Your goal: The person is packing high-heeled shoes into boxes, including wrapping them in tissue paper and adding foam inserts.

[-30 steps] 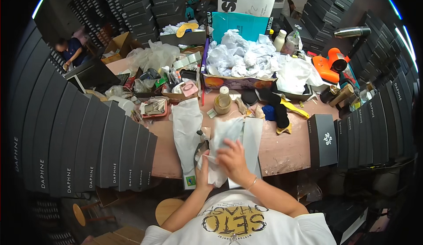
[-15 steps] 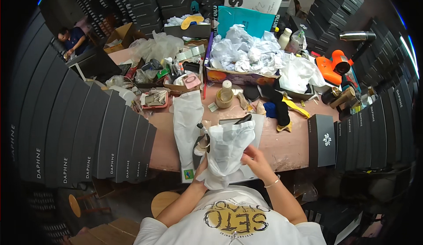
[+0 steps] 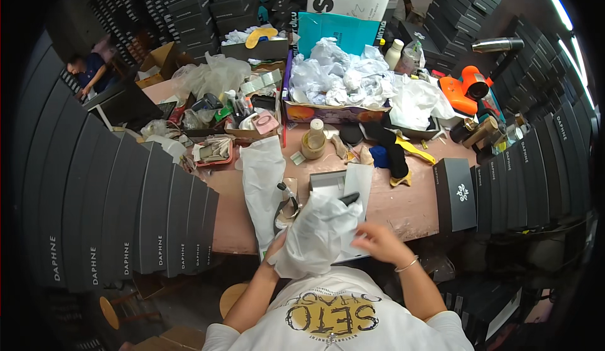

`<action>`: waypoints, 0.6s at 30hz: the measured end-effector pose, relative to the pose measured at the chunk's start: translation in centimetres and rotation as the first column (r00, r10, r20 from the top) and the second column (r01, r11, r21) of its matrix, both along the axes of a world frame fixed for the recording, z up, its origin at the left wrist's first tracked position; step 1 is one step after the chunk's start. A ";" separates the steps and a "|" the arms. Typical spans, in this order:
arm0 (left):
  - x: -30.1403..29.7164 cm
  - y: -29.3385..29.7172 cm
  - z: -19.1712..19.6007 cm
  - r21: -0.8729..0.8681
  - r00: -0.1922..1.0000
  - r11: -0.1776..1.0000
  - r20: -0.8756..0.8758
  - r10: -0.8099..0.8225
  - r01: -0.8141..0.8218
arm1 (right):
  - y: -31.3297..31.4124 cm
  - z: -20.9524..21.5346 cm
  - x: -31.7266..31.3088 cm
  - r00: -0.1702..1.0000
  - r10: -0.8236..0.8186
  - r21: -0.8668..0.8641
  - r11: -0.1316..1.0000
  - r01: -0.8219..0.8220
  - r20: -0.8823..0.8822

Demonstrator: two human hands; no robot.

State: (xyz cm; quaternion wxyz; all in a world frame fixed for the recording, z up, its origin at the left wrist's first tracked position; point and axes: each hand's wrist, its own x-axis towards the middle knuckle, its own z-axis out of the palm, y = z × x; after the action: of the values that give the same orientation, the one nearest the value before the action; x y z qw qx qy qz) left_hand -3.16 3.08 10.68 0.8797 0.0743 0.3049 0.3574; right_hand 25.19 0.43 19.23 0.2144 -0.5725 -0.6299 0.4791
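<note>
The left hand (image 3: 277, 247) grips the bottom of a white cloth bag (image 3: 318, 234) bulging around a dark shoe (image 3: 348, 198) whose tip pokes out the top. The right hand (image 3: 381, 244) pinches the bag's right side. The bag is held over the worktop's (image 3: 409, 203) near edge, above white paper (image 3: 356, 190); another white bag (image 3: 263, 177) lies flat just left.

White bag (image 3: 318, 234): soft, matt, cloth-like. Table (image 3: 403, 203): smooth pinkish-brown top. Black boxes (image 3: 455, 193): matt cardboard.
</note>
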 end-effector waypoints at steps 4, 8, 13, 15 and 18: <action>-2.4 0.2 1.5 -0.101 0.952 0.961 -0.149 -0.269 0.256 | 1.0 5.0 0.9 0.958 -0.037 -0.186 0.982 -0.017 -0.284; -2.5 -0.4 -1.5 0.016 0.857 0.878 -0.227 -0.462 0.478 | -1.4 2.2 -1.2 0.937 0.279 -0.048 0.954 -0.295 -0.212; -0.7 -2.9 -0.6 0.105 0.888 0.898 -0.238 -0.395 0.427 | -1.9 1.2 1.0 0.928 0.036 0.086 0.996 -0.004 -0.370; 1.2 -3.8 1.2 0.063 0.923 0.943 -0.236 -0.303 0.325 | -1.5 1.2 2.6 0.930 -0.003 0.031 0.999 0.016 -0.368; 2.9 -3.9 1.8 0.059 0.873 0.954 -0.424 -0.243 0.294 | -1.8 -2.2 7.7 0.809 -0.409 -0.278 0.908 0.315 -0.422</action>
State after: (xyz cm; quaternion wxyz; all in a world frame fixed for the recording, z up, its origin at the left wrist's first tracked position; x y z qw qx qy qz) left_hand -0.21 -0.83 12.50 0.8304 0.2427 0.4478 0.2258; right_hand 32.93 -1.36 17.02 0.3915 -0.5667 -0.3874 0.6127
